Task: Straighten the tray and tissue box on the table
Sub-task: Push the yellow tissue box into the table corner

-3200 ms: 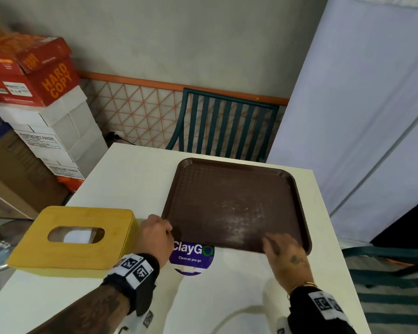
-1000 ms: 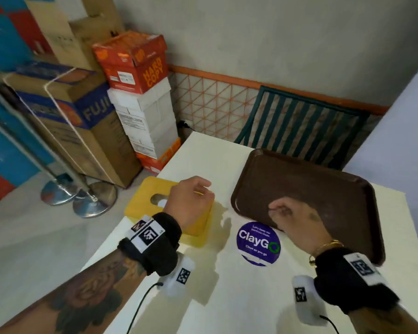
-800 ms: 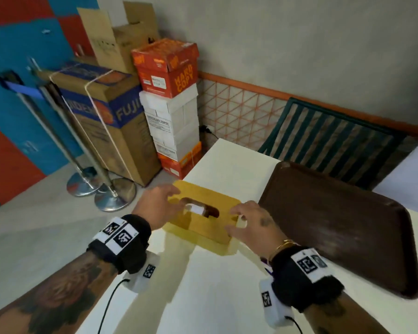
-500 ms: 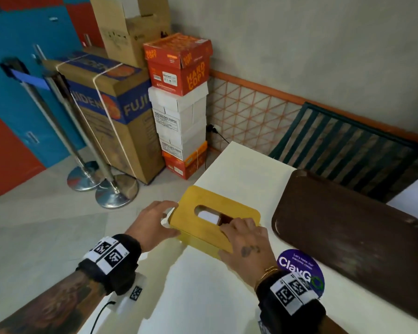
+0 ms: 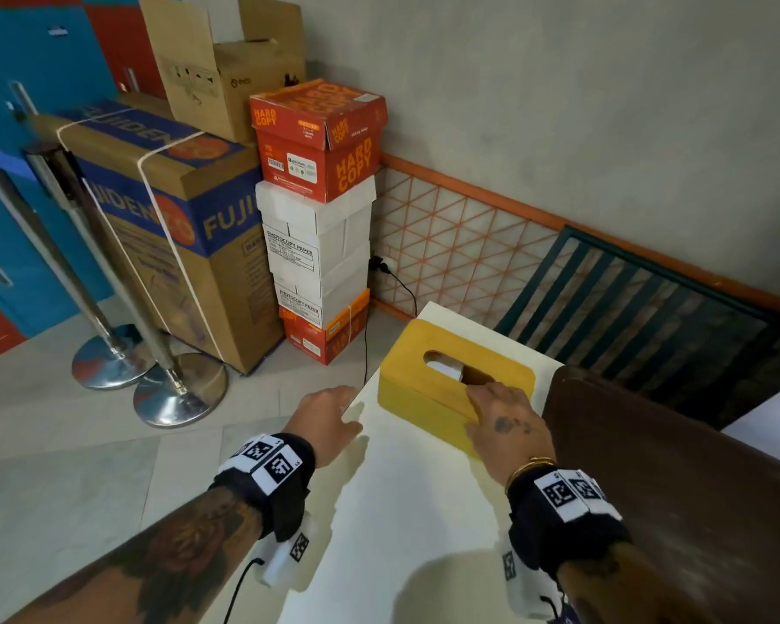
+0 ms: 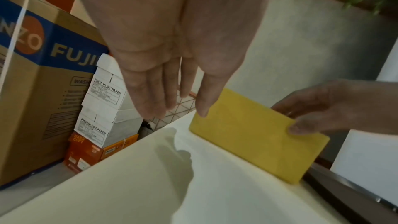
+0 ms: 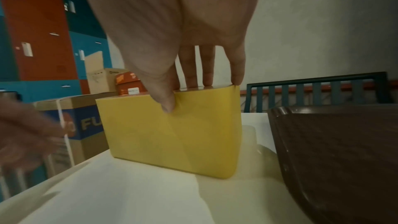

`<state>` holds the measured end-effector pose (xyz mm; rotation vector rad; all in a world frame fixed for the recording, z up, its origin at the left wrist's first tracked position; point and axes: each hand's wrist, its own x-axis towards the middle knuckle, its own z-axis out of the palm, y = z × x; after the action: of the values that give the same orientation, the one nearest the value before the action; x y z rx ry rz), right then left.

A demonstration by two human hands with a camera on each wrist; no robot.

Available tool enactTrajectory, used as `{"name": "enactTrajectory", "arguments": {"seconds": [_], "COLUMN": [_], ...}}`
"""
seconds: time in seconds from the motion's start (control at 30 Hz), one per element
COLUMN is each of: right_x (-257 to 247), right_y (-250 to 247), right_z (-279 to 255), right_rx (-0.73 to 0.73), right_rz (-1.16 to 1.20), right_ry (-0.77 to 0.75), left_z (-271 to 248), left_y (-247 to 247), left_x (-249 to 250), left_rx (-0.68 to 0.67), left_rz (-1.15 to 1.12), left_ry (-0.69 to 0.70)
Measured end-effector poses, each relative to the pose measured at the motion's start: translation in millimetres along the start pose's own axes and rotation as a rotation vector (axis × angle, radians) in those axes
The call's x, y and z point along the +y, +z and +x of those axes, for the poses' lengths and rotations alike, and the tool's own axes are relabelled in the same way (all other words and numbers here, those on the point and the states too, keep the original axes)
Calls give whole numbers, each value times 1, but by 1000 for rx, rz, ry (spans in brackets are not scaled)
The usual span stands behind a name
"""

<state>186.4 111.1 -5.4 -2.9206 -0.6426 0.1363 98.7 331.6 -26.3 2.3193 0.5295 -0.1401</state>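
Note:
The yellow tissue box [image 5: 424, 400] [image 6: 254, 142] [image 7: 172, 142] stands at the far left corner of the white table [image 5: 401, 511], its slot facing up. My right hand [image 5: 505, 416] [image 7: 187, 57] grips its near right end, fingers over the top edge and thumb pressed on the side face. My left hand [image 5: 329, 421] [image 6: 172, 74] hovers open over the table's left edge, apart from the box. The brown tray [image 5: 672, 488] [image 7: 344, 159] lies just right of the box, part of it out of frame.
A green slatted chair [image 5: 640, 308] stands behind the table. Left of the table, on the floor, are stacked paper boxes [image 5: 320, 218], a large strapped carton [image 5: 167, 227], two stanchion bases [image 5: 172, 394] and a black cable [image 5: 365, 344].
The tissue box has slid away from me toward the table's far left corner. My left hand has come off its left end. My right hand has stayed on it.

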Motion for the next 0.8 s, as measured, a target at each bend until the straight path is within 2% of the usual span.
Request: {"name": "enactTrajectory", "arguments": {"seconds": [0.2,0.4,0.8], "right_x": [14,18,14], "right_y": [3,0,-8], "right_z": [47,81,120], "right_rx": [39,37,48], "right_rz": [14,17,8], "right_ry": [100,163,199], "left_z": [18,26,29], "left_y": [13,23,22], "left_x": [-24,-38,-46], "left_rx": [-193,-135,-124], "left_rz": [178,173,173], "left_ry": [-82,-78,-68]}}
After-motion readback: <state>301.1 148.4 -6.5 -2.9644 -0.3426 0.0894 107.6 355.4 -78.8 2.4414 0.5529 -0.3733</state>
